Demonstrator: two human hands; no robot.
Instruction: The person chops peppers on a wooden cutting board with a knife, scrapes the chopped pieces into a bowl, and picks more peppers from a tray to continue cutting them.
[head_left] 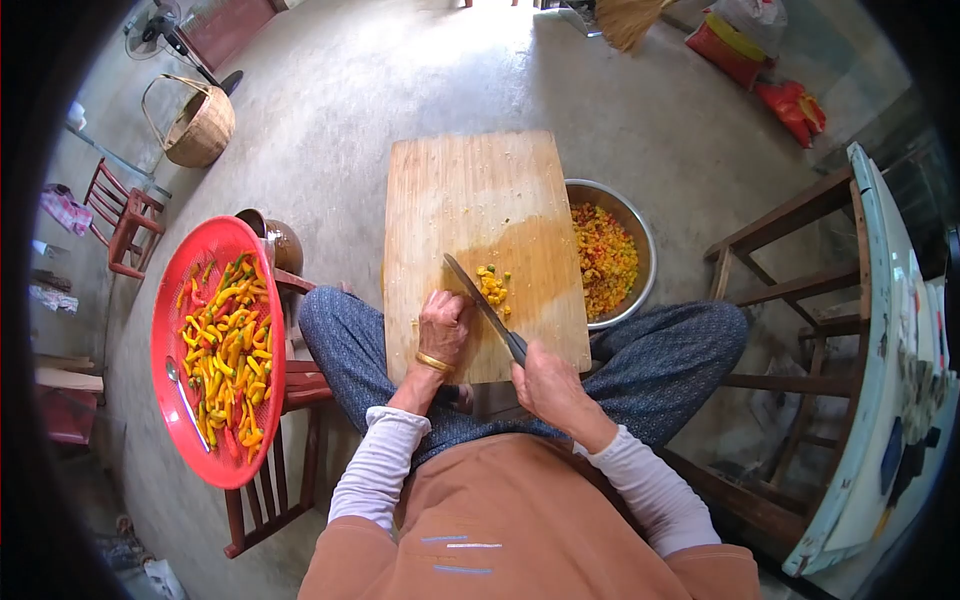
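My right hand [557, 386] is wrapped round the dark handle of a kitchen knife [482, 302], its blade slanting up and left over the wooden cutting board [450, 190]. My left hand [443, 322], with a gold-coloured bangle at the wrist, rests on the board just left of the blade. Its fingers are curled under, so whatever they hold is hidden. On the blade's other side lies a small heap of chopped yellow peppers [493, 288] with a few green bits. A wet patch darkens the wood around it.
A metal basin [650, 250] of chopped red and yellow peppers stands partly behind the board's right edge. Left, a red plastic basket [167, 420] holds whole peppers and a spoon [190, 405] on a chair [265, 500]. A wooden-framed table [850, 330] stands right.
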